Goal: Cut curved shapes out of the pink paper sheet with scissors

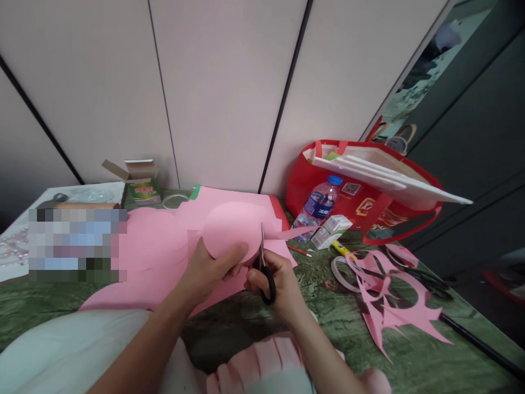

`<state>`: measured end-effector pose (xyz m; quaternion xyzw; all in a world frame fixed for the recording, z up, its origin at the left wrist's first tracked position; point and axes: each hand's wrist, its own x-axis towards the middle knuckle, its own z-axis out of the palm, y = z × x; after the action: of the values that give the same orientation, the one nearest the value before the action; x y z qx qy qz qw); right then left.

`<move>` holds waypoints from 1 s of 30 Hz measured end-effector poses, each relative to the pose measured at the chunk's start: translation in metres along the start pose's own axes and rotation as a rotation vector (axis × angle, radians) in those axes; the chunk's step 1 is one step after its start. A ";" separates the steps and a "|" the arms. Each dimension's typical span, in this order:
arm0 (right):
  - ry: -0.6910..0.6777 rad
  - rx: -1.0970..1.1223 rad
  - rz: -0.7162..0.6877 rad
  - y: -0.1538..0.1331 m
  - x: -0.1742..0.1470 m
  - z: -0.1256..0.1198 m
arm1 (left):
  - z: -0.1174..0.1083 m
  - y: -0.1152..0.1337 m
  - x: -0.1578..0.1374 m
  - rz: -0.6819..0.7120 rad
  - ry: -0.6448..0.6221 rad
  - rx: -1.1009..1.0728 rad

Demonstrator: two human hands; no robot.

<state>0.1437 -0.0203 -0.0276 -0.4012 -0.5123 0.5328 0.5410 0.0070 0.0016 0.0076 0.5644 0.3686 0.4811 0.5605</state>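
Observation:
My left hand (221,265) grips a rounded piece of pink paper (232,227) by its lower edge, with the thumb on top. Black-handled scissors (266,279) are in my right hand (279,279), their blades pointing up at the paper's right edge. From that edge a thin pink strip (293,232) trails off to the right. Beneath and to the left lie large pink sheets (151,235), some cut into rounded shapes. How far the blades are parted is hard to make out.
A red bag (295,175) holding white boards stands at the back right. Near it are a water bottle (318,202), a small white box (331,231), a tape roll (344,273) and pink paper scraps (406,301). An open green box (143,189) stands at the back left.

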 end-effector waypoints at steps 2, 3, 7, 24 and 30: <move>0.003 0.007 0.004 0.001 0.000 0.000 | 0.000 0.000 0.000 0.006 -0.006 -0.012; 0.005 0.007 0.007 0.001 0.000 0.000 | -0.001 0.000 0.001 0.009 -0.010 -0.019; 0.015 0.015 0.020 0.004 0.000 0.000 | -0.001 0.000 0.002 0.020 -0.019 -0.045; 0.005 0.042 0.014 0.005 -0.001 0.000 | -0.004 0.001 0.003 0.031 -0.007 -0.089; 0.041 0.026 0.024 0.006 0.001 0.000 | -0.004 0.002 0.003 0.026 0.044 -0.119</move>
<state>0.1428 -0.0190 -0.0336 -0.4112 -0.4893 0.5376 0.5500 0.0040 0.0052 0.0100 0.5240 0.3443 0.5217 0.5785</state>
